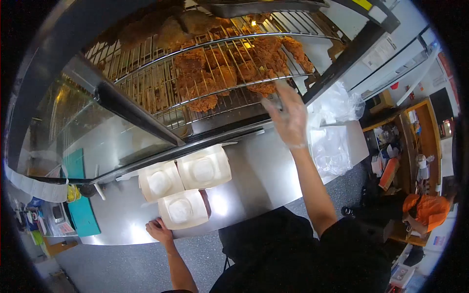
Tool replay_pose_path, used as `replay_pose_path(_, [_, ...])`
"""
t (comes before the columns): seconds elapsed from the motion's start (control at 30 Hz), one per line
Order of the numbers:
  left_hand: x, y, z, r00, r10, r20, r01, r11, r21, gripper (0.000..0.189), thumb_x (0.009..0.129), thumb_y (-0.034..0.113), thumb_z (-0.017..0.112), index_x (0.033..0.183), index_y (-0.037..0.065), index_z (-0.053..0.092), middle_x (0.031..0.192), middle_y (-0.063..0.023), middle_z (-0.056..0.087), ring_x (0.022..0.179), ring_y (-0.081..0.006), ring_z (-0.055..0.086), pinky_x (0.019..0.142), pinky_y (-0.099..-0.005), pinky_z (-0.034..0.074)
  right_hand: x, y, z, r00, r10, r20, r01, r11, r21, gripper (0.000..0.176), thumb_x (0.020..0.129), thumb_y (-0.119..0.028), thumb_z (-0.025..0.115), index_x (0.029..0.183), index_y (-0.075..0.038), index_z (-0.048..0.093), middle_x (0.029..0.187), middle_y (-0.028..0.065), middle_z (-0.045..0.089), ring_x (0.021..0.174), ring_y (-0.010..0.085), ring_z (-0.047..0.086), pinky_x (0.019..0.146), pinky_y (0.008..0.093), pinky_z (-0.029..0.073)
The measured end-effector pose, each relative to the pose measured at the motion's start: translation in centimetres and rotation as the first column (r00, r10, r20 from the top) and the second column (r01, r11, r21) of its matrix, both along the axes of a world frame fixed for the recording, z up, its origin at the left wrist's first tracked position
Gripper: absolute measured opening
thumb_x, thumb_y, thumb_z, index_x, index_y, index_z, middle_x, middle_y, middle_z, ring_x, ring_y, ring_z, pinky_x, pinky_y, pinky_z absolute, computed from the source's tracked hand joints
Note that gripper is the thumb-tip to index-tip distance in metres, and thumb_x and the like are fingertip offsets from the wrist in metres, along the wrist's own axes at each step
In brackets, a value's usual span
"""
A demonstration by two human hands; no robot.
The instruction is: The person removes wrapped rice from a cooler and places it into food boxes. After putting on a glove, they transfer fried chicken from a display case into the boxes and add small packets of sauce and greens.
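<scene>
My right hand (291, 119), in a clear plastic glove, reaches up to the front of the warming cabinet, its fingers apart beside the fried chicken (264, 88) on the wire rack (171, 100). Nothing shows in its grip. At the counter's front edge, my left hand (158, 230) is bare, its fingers curled beside the nearest open paper box (183, 209); whether they hold anything is hidden. Two more open boxes (203, 166) (160, 181) stand just behind that one. Each box has a round white mound inside.
The cabinet's dark frame (141, 115) crosses above the steel counter (259, 180). Clear plastic bags (330, 149) lie on the right. A teal board (83, 210) is at the left. A person in orange (426, 211) is at the far right, near shelves.
</scene>
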State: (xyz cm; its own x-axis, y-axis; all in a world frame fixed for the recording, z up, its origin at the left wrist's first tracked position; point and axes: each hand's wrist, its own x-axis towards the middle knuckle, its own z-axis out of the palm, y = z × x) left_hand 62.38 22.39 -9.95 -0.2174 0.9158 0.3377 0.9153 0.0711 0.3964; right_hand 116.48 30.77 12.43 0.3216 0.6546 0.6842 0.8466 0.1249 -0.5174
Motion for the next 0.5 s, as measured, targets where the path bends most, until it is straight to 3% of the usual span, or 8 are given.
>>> replay_pose_path(0.03, [0.2,0.0,0.0,1.0,0.005,0.001,-0.005,1.0,0.025,0.034,0.089,0.024,0.06,0.069,0.001,0.044,0.075,-0.0148,0.044,0.074,-0.0341,0.044,0.068,-0.0468,0.035,0.4,1.3,0.2,0.985,-0.041,0.165,0.042,0.999,-0.002,0.051,0.078,-0.013,0.076,0.125,-0.003,0.059,0.126,0.0193,0.059,0.113,0.0348,0.057,0.092,0.0381,0.049])
replay_pose_path(0.13, [0.1,-0.1,-0.2,1.0,0.008,-0.005,-0.008,0.999,0.039,0.034,0.089,0.024,0.06,0.07,0.0,0.045,0.075,-0.0152,0.045,0.075,-0.0346,0.044,0.068,-0.0471,0.035,0.9,3.7,0.2,0.965,-0.054,0.258,0.097,0.983,-0.159,0.054,0.076,-0.013,0.076,0.127,-0.006,0.058,0.125,0.019,0.059,0.11,0.0379,0.056,0.092,0.0421,0.049])
replay_pose_path(0.17, [0.0,-0.2,-0.2,1.0,0.015,-0.006,-0.015,1.0,0.024,0.034,0.089,0.024,0.06,0.071,0.0,0.045,0.076,-0.0153,0.046,0.075,-0.0348,0.045,0.068,-0.0473,0.035,2.2,4.7,-1.3,0.959,-0.067,0.274,0.104,0.987,-0.125,0.056,0.075,-0.014,0.073,0.129,-0.01,0.057,0.126,0.018,0.058,0.106,0.038,0.056,0.088,0.0459,0.049])
replay_pose_path(0.27, [0.4,-0.2,0.5,1.0,0.012,0.001,-0.012,1.0,0.021,0.033,0.089,0.023,0.06,0.071,0.0,0.046,0.076,-0.0155,0.047,0.075,-0.0348,0.045,0.068,-0.0472,0.036,3.6,4.8,-1.9,0.909,-0.16,0.385,0.174,0.985,-0.003,0.056,0.076,-0.017,0.071,0.13,-0.012,0.057,0.128,0.0166,0.057,0.103,0.0378,0.057,0.088,0.0455,0.049])
replay_pose_path(0.3, [0.4,-0.5,0.5,1.0,0.028,0.004,-0.028,1.0,0.012,0.033,0.089,0.023,0.06,0.071,0.0,0.046,0.076,-0.0155,0.047,0.075,-0.0348,0.045,0.068,-0.0472,0.036,3.1,5.0,-1.5,0.91,-0.242,0.337,0.253,0.967,0.012,0.051,0.078,-0.022,0.069,0.127,-0.011,0.06,0.123,0.0143,0.062,0.104,0.0363,0.06,0.091,0.0447,0.048])
replay_pose_path(0.4, [0.0,-0.4,0.2,0.999,0.045,-0.029,-0.046,0.999,-0.007,0.032,0.089,0.022,0.06,0.07,0.001,0.045,0.074,-0.0149,0.046,0.074,-0.0341,0.045,0.067,-0.0467,0.035,1.4,6.7,-0.2,0.91,-0.209,0.357,0.274,0.951,-0.144,0.049,0.081,-0.033,0.067,0.124,-0.01,0.062,0.114,0.0115,0.067,0.101,0.0345,0.063,0.094,0.0439,0.047])
replay_pose_path(0.43, [-0.1,-0.3,0.1,0.999,0.04,-0.017,-0.04,0.999,-0.002,0.032,0.089,0.022,0.06,0.07,0.001,0.045,0.074,-0.0147,0.046,0.074,-0.0339,0.045,0.067,-0.0466,0.035,1.0,7.7,0.3,0.814,-0.245,0.527,0.254,0.966,0.055,0.049,0.082,-0.041,0.066,0.121,-0.011,0.064,0.103,0.0087,0.07,0.096,0.0322,0.064,0.093,0.0418,0.047])
replay_pose_path(0.5, [-0.1,-0.4,0.1,0.999,0.036,-0.005,-0.036,0.999,-0.001,0.031,0.089,0.022,0.059,0.07,0.001,0.045,0.074,-0.0144,0.047,0.074,-0.0337,0.045,0.067,-0.0465,0.035,0.9,9.9,-0.9,0.78,-0.244,0.577,0.294,0.956,0.006,0.05,0.083,-0.04,0.064,0.122,-0.01,0.063,0.111,0.0074,0.067,0.103,0.0283,0.062,0.099,0.0421,0.042])
